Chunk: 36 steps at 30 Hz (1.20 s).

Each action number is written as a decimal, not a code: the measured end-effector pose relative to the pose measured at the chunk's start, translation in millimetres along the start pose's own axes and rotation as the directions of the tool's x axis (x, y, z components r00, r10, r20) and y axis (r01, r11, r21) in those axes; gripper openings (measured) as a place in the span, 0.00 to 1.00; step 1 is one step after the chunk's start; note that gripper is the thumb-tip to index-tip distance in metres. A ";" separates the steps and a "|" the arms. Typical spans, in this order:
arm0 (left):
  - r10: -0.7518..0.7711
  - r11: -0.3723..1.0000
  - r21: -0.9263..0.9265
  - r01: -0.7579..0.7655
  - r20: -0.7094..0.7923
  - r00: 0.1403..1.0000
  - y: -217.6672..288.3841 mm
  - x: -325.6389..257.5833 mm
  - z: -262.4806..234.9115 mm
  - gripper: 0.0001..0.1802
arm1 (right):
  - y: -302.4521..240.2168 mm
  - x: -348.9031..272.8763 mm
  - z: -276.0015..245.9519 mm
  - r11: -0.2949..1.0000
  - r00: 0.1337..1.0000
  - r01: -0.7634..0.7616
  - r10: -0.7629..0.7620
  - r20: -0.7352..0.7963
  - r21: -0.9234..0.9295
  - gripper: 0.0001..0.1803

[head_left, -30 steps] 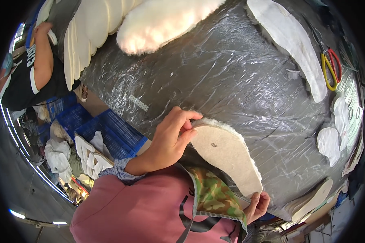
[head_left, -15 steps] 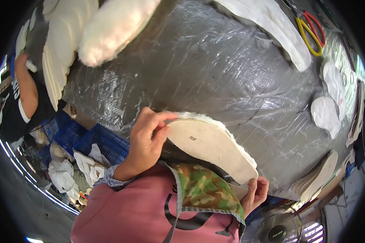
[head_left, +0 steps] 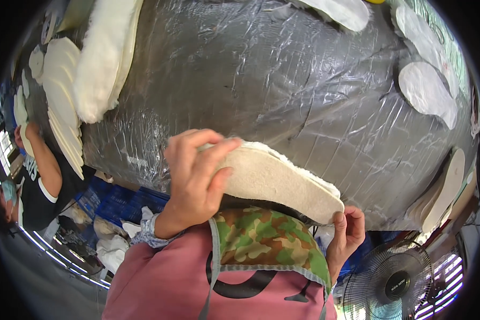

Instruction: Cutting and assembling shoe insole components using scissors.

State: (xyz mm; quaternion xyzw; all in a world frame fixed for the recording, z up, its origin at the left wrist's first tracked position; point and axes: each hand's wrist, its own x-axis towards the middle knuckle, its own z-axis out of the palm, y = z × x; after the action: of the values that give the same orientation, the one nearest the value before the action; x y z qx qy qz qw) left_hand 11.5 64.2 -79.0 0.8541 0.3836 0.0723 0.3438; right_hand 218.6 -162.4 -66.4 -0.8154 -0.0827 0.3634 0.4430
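Fingers of the left hand (head_left: pixel 197 178) curl over one end of a cream fleece-lined insole (head_left: pixel 274 178), thumb pressed up from beneath so the end is pinched between thumb and fingertips. The right hand (head_left: pixel 346 234) nips the opposite tip between thumb and forefinger, the other fingers loosely folded. The insole hangs between the hands just above the near edge of the big worktable (head_left: pixel 282 80), which is covered in crinkled grey plastic sheet, and just over the camouflage apron bib (head_left: pixel 266 240).

To handle it well, I judge both pinches should stay light and near the ends, so the fleece pile is not crushed and the piece stays flat rather than sagging.

Far across the table from the insole lies a large fleece piece (head_left: pixel 104 58) beside a stack of pale soles (head_left: pixel 64 106); smaller white insole cut-outs (head_left: pixel 426 88) sit toward the table's right rim. A floor fan (head_left: pixel 394 285) stands below the table's near right corner.
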 end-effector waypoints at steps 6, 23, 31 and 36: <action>0.082 0.996 0.023 -0.084 0.080 0.993 8.4 18.7 22.8 0.25 | 1.7 -0.4 0.5 0.999 0.999 -0.017 0.016 0.028 0.039 0.08; 0.029 0.998 0.046 -0.036 0.145 0.989 20.7 31.7 30.5 0.12 | 9.4 7.0 -1.1 1.000 1.000 -0.012 0.011 0.011 0.021 0.06; -0.008 0.998 0.066 -0.002 0.144 0.990 20.1 28.7 34.9 0.08 | 16.0 12.0 -1.4 0.999 0.999 0.042 -0.042 0.018 0.008 0.07; 0.035 0.998 0.042 -0.039 0.112 0.993 19.5 29.5 39.5 0.12 | 14.0 14.3 -0.6 1.000 1.000 -0.008 0.008 -0.009 0.011 0.08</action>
State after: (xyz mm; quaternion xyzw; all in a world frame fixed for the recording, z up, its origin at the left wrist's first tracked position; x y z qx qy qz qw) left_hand 59.1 54.8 -100.3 0.8711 0.3494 0.0225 0.3444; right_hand 226.7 -164.6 -84.6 -0.8150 -0.0756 0.3618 0.4463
